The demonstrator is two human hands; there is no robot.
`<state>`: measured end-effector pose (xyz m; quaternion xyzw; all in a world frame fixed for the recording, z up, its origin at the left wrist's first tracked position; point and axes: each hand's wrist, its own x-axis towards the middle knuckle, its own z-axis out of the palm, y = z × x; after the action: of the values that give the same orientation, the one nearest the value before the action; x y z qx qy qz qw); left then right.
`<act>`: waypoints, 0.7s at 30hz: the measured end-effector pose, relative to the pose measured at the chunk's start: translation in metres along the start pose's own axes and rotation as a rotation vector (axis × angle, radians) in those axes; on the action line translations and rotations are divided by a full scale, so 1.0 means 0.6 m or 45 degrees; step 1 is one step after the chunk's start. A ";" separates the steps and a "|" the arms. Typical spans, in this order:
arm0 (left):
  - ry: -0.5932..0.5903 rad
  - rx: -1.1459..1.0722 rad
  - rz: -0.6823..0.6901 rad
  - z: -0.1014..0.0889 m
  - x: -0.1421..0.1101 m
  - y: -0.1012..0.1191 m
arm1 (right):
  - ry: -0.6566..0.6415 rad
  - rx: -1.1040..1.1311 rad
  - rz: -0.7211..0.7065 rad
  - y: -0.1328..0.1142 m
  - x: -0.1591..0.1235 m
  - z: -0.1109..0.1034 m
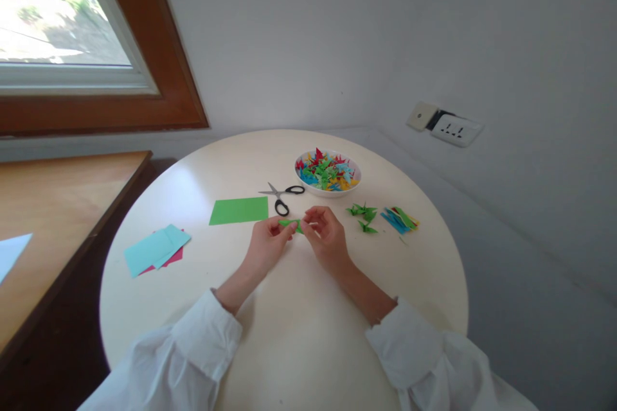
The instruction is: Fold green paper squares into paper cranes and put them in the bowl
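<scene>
Between my two hands is a small piece of folded green paper (291,224), partly covered by my fingers. My left hand (270,241) pinches its left end, and my right hand (328,237) grips the right end between thumb and fingers. Just beyond my hands lie scissors (279,194) with black handles, blades spread apart. A flat green paper sheet (238,210) rests left of the scissors. To the right of my right hand sit several green folded paper cranes (365,213).
A white bowl (328,192) full of colourful paper cranes stands at the back of the round table (299,334). Coloured paper strips (400,219) lie at right; light blue and red sheets (157,250) at left. A wooden surface (58,205) adjoins the left side.
</scene>
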<state>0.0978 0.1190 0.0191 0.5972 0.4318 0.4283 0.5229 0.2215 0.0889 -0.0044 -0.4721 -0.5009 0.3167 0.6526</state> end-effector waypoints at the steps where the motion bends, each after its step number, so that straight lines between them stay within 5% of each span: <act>1: -0.012 0.006 -0.002 0.000 0.001 0.000 | -0.002 -0.036 -0.013 -0.001 0.000 -0.001; 13: -0.060 -0.512 -0.215 0.008 -0.007 0.001 | 0.131 -0.005 0.065 0.004 0.006 -0.004; 21: 0.037 -0.430 -0.221 0.004 -0.003 0.003 | -0.043 0.131 0.146 0.005 0.003 0.003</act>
<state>0.1001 0.1167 0.0205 0.4554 0.4111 0.4566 0.6443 0.2203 0.0919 -0.0067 -0.4604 -0.4670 0.3870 0.6482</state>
